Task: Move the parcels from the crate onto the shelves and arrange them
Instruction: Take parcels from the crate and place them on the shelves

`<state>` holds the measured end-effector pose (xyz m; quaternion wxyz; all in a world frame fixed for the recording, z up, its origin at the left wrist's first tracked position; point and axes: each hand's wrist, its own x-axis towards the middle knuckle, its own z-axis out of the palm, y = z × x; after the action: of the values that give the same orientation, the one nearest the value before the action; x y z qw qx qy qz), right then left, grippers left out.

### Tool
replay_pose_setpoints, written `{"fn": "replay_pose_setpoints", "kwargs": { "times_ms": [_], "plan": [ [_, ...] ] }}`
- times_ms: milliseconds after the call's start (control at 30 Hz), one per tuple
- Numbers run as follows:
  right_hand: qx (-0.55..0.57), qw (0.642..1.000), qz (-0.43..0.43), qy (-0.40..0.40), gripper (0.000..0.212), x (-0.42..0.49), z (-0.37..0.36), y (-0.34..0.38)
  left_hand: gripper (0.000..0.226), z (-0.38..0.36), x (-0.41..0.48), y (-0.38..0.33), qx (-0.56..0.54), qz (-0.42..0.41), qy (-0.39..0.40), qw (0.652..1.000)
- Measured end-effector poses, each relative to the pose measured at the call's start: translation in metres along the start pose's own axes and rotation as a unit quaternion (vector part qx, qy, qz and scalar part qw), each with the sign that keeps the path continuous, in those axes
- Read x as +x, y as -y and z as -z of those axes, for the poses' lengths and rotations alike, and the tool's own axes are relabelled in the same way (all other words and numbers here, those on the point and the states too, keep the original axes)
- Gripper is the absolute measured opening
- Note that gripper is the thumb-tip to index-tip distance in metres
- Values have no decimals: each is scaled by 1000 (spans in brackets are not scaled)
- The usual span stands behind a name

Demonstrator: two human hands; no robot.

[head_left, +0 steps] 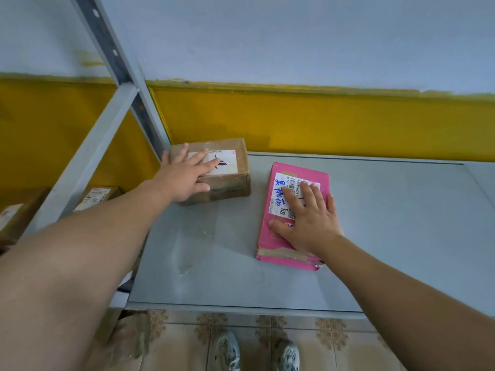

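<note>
Surroundings: a slotted grey steel upright [107, 41] rises at the rear left corner of the grey metal shelf board [375, 236]. A yellow-painted wall band [321, 121] runs behind the board. Patterned floor tiles [348, 344] and two grey perforated shoes [227, 349] show below its front edge.
Obstruction: the left forearm crosses and hides the board's front left corner.
Left hand [184, 178]: the fingers are straight and spread, lying flat on top of the brown cardboard parcel [235, 180], with the thumb against its near face.
Right hand [308, 223]: the fingers are straight and spread, pressed flat on the white label of the flat pink cardboard parcel [263, 243].
Shelf contents: the brown parcel sits at the board's rear left corner and the pink parcel near its middle, the two apart.
Beyond the board's left edge: two more brown cartons [97, 196] sit on a lower level.
</note>
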<state>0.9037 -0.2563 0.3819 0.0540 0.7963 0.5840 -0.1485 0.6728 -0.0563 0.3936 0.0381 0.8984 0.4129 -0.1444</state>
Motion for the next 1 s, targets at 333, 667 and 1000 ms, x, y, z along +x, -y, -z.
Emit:
{"fn": "replay_pose_setpoints", "kwargs": {
  "times_ms": [333, 667, 1000],
  "plan": [
    [15, 1000, -12, 12, 88, 1, 2, 0, 65, 6, 43, -7, -43, 38, -8, 998],
    [22, 1000, -16, 12, 87, -1, 0, 0, 72, 17, 61, -1, -51, 49, 0, 997],
    [23, 999, -23, 15, 86, -3, 4, 3, 73, -15, 0, -47, -98, 4, -97, 990]
  ]
}}
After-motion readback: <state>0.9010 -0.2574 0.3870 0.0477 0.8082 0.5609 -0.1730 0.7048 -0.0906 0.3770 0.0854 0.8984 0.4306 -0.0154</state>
